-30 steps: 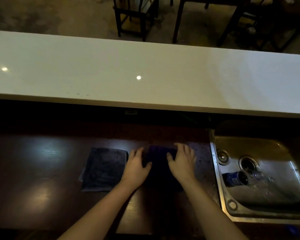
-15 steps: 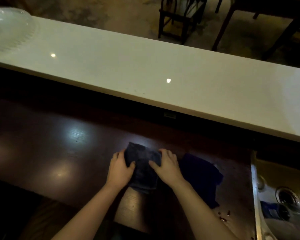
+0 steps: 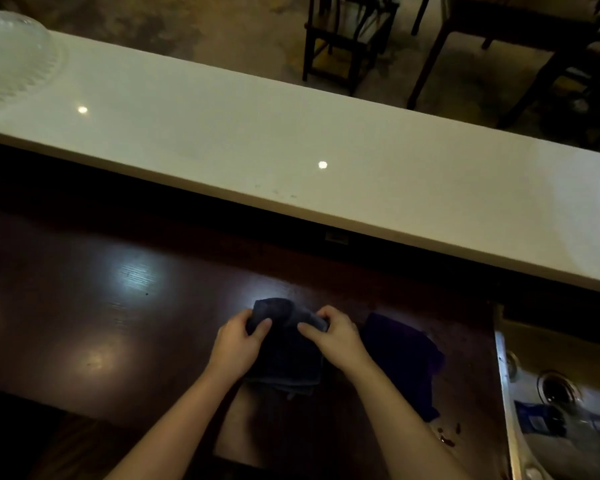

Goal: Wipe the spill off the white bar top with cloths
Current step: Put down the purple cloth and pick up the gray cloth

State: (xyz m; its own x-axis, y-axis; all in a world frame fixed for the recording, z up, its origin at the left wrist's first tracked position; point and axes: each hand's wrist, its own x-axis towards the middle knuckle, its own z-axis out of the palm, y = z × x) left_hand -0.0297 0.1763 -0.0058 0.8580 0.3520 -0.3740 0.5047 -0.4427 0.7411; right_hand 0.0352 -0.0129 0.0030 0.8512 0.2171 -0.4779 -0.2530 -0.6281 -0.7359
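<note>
A: Item one, far left and well beyond the hands?
B: A clear ribbed glass dome (image 3: 13, 57), standing on the white bar top (image 3: 222, 133). The bar top runs across, raised above and beyond the dark bench (image 3: 84, 306). A few faint marks (image 3: 276, 192) near its front edge, beyond the hands; probably the spill, too small to be sure.

A: Item two, the left hand?
B: Left hand (image 3: 236, 344), closed on the left edge of the grey-blue cloth (image 3: 284, 355), thumb on top, fingers curled under.

A: Item three, the cloth itself?
B: Folded, between both hands, its far edge raised off the bench, the rest lying on it. Judged soft, light and limp; it will sag if held by one corner, so take it by the folded edges or bunch it in the palm.

A: Item four, the right hand?
B: Right hand (image 3: 336, 336), gripping the same cloth's right edge, thumb pinching the fold.

A: Right of the hands?
B: A second, dark purple cloth (image 3: 402, 362), lying loose just beside the right hand, ungripped. Small red specks (image 3: 445, 438) on the bench near it. Furthest right, a steel sink (image 3: 503, 375) with a bottle lying in it.
</note>
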